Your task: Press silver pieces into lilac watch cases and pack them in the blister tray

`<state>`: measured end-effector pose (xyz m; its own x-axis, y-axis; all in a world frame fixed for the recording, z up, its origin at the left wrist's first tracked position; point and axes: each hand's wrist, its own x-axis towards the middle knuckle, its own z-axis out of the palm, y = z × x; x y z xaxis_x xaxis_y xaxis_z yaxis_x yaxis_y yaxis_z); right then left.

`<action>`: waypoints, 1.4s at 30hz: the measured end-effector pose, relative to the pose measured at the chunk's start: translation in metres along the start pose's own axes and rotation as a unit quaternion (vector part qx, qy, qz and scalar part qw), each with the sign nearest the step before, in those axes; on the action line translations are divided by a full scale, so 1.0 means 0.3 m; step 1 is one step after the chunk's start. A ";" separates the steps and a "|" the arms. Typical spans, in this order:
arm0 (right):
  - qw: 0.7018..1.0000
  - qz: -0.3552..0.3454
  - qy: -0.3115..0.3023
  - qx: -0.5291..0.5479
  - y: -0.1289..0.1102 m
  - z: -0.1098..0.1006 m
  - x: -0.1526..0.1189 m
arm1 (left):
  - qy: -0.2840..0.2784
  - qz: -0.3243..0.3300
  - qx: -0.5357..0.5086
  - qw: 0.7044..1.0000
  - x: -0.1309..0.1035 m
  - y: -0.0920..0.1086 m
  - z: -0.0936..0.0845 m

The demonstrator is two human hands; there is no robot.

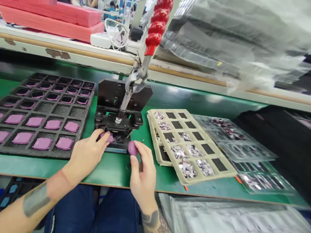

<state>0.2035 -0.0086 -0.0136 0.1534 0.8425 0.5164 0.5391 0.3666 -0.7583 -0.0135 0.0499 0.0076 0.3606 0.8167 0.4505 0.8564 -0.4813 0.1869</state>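
My left hand (87, 155) reaches to the base of a black hand press (118, 118), its fingertips closed on a purple watch case (108, 138) under the press head. Part of that case is covered by my fingers. At the right side of the press base, my right hand (144, 174) pinches a second purple watch case (132, 148) between thumb and fingers. The press lever with its red ribbed grip (159, 22) rises above both hands. Left of the press lies a dark foam tray (62, 109) with more purple watch cases (53, 124), some showing dark faces.
Cream compartment trays (167, 138) with small shiny pieces lie to the right, overlapping. Beyond them are clear plastic trays (248, 155) with parts. A shelf (200, 79) carries wrapped stacks (243, 37) and pink foam (50, 15). Other people sit in the background.
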 end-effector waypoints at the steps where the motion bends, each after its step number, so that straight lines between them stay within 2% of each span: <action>1: 1.000 0.010 0.011 0.004 0.015 -0.005 -0.008 | -0.036 -0.007 0.014 0.999 0.038 0.006 0.009; 4: 0.999 0.034 0.007 0.028 0.051 -0.008 -0.008 | -0.115 -0.015 0.015 0.993 0.114 0.021 0.020; 6: 0.999 0.034 0.002 0.031 0.057 -0.006 -0.004 | -0.122 -0.017 -0.024 0.992 0.117 0.029 0.005; 8: 1.000 0.010 0.010 0.011 0.044 -0.003 -0.008 | -0.100 -0.029 -0.119 0.987 0.082 0.045 -0.028; 9: 1.000 -0.012 0.019 -0.006 0.031 -0.001 -0.012 | -0.091 -0.040 -0.192 0.976 0.054 0.059 -0.047; 11: 0.997 -0.075 0.015 -0.033 -0.004 0.002 -0.014 | -0.076 -0.076 -0.355 0.929 -0.005 0.096 -0.084; 13: 0.985 -0.159 -0.046 -0.039 -0.046 0.002 0.012 | -0.053 -0.131 -0.469 0.872 -0.052 0.121 -0.110; 15: 0.968 -0.226 -0.101 -0.032 -0.088 -0.003 0.090 | -0.006 -0.184 -0.495 0.849 -0.076 0.105 -0.131; 16: 0.965 -0.244 -0.091 -0.023 -0.109 -0.007 0.154 | 0.020 -0.200 -0.480 0.854 -0.078 0.075 -0.143; 17: 0.968 -0.246 -0.049 -0.008 -0.130 -0.013 0.233 | 0.041 -0.207 -0.451 0.867 -0.073 0.030 -0.156; 20: 0.959 -0.211 0.164 0.097 -0.206 -0.038 0.537 | 0.071 -0.194 -0.292 0.934 -0.009 -0.164 -0.190; 21: 0.951 -0.212 0.178 0.138 -0.242 -0.047 0.641 | 0.065 -0.188 -0.234 0.952 0.030 -0.235 -0.193; 22: 0.952 -0.197 0.147 0.182 -0.285 -0.054 0.735 | 0.056 -0.186 -0.201 0.960 0.074 -0.302 -0.189; 23: 0.956 -0.170 0.084 0.226 -0.335 -0.058 0.811 | 0.046 -0.185 -0.180 0.965 0.121 -0.360 -0.179; 25: 0.954 -0.136 -0.039 0.266 -0.447 -0.049 0.890 | 0.015 -0.178 -0.159 0.971 0.205 -0.444 -0.142; 26: 0.954 -0.158 -0.045 0.253 -0.500 -0.034 0.890 | -0.001 -0.170 -0.147 0.974 0.235 -0.468 -0.120; 27: 0.957 -0.201 -0.017 0.211 -0.543 -0.014 0.864 | -0.013 -0.161 -0.132 0.978 0.254 -0.482 -0.101; 29: 0.942 -0.296 0.116 0.104 -0.578 0.036 0.764 | -0.026 -0.140 -0.101 0.985 0.257 -0.489 -0.077; 31: 0.901 -0.362 0.231 0.053 -0.542 0.084 0.646 | -0.033 -0.113 -0.076 0.990 0.229 -0.488 -0.074; 32: 0.886 -0.392 0.244 0.048 -0.503 0.103 0.595 | -0.041 -0.093 -0.070 0.992 0.211 -0.490 -0.079; 34: 0.878 -0.434 0.200 0.036 -0.417 0.125 0.524 | -0.073 -0.044 -0.071 0.994 0.184 -0.502 -0.092; 36: 0.886 -0.440 0.145 0.015 -0.348 0.118 0.488 | -0.113 0.006 -0.083 0.990 0.180 -0.523 -0.101; 38: 0.884 -0.429 0.185 0.014 -0.305 0.079 0.464 | -0.145 0.039 -0.100 0.984 0.194 -0.543 -0.107; 40: 0.892 -0.376 0.250 0.008 -0.270 0.017 0.427 | -0.156 0.058 -0.114 0.979 0.210 -0.563 -0.122; 41: 0.908 -0.333 0.256 -0.015 -0.248 -0.018 0.397 | -0.150 0.063 -0.116 0.980 0.212 -0.580 -0.138; 42: 0.929 -0.289 0.225 -0.056 -0.221 -0.051 0.360 | -0.130 0.066 -0.108 0.983 0.207 -0.607 -0.159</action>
<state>0.1971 0.0521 0.0986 0.1286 0.2589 0.9573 0.7180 0.6416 -0.2699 -0.1647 0.1732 0.0430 0.5694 0.7832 0.2499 0.7075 -0.6216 0.3362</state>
